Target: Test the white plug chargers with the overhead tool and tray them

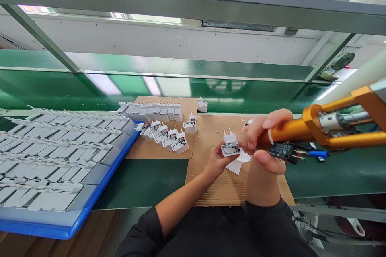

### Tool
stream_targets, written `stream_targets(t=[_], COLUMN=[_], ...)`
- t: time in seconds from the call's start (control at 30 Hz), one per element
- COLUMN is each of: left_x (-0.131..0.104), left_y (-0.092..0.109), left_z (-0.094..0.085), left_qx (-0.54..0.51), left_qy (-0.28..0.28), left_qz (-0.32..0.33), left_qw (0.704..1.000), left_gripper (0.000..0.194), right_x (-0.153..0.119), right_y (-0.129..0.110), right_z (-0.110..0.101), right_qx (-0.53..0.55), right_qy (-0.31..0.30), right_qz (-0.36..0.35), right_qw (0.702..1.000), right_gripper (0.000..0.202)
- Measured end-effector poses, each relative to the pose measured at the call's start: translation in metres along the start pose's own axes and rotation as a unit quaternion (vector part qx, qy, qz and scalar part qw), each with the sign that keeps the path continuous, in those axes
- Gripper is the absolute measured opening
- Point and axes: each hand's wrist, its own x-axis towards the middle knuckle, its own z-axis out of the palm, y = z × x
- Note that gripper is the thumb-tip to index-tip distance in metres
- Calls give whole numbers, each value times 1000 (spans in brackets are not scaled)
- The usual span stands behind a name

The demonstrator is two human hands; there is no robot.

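Observation:
My left hand point(218, 158) grips a white two-pin plug charger point(231, 138) with its open side turned up, small parts showing inside. My right hand point(265, 140) is wrapped around an orange metal hand tool point(289, 132), which has a black switch point(282, 151) strapped to its side. The tool's metal tip is at the charger's opening; whether it touches is hard to tell. A white paper piece point(237, 166) lies beneath the hands. Several open chargers point(169, 136) stand left of my left hand, with wires visible inside.
A blue-rimmed tray point(99, 192) packed with rows of white charger housings fills the left. More chargers point(153, 111) line up at the back of the cardboard point(229, 194). A single charger point(202, 105) sits behind them. A metal shelf rail point(193, 4) crosses overhead.

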Motion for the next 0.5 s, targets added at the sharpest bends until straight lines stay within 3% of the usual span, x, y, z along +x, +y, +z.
stream_targets(t=[0.5], left_x=[-1], left_y=[2], left_z=[1], left_qx=[-15], left_qy=[1], left_qz=[-4], left_qw=[1000], left_gripper=[47], right_x=[0], right_y=[-1], right_z=[1], right_qx=[28], right_qy=[8], right_qz=[-9], right_qw=[1000], right_gripper=[34])
